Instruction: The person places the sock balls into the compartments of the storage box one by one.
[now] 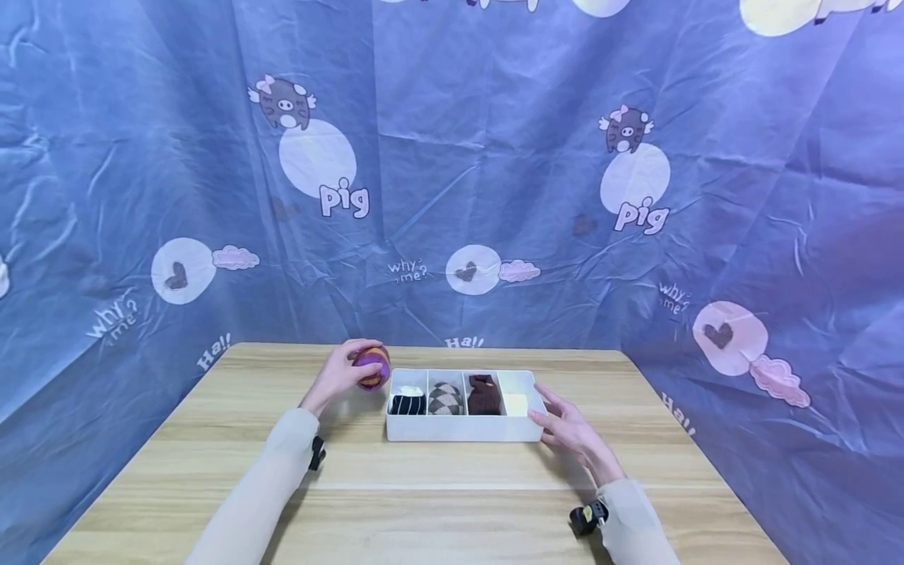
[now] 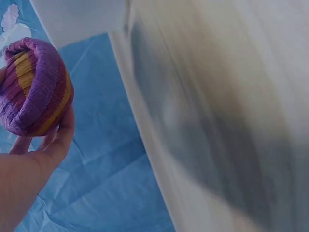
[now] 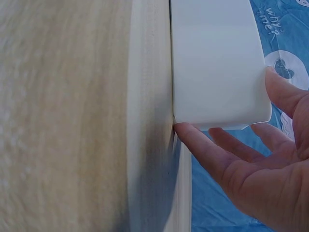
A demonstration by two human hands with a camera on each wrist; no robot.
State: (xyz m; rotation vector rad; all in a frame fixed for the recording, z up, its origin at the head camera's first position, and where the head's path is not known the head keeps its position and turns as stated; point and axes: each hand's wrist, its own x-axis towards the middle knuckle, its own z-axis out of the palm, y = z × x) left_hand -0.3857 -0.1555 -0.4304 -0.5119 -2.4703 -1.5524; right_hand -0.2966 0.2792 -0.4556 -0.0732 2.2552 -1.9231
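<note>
At the box's left end, my left hand (image 1: 344, 369) grips a rolled-up sock (image 1: 372, 368), knitted in purple, maroon and orange-yellow stripes. In the left wrist view the balled sock (image 2: 41, 89) shows a thick purple folded cuff, with fingers round its underside. A long white divided box (image 1: 462, 428) stands on the table. Inside it, from the left, are a black sock with white lines (image 1: 408, 402), a grey checked sock (image 1: 446, 399) and a dark brown sock (image 1: 483, 395). My right hand (image 1: 568, 428) holds the box's right end, thumb at the rim and fingertips along the end wall.
The box's rightmost compartment (image 1: 519, 384) shows only its white inside. The light wooden table (image 1: 424, 510) ends at a blue patterned curtain (image 1: 438, 196) behind and on both sides. A small black camera (image 1: 589, 518) sits on the right wrist, another (image 1: 317, 453) on the left.
</note>
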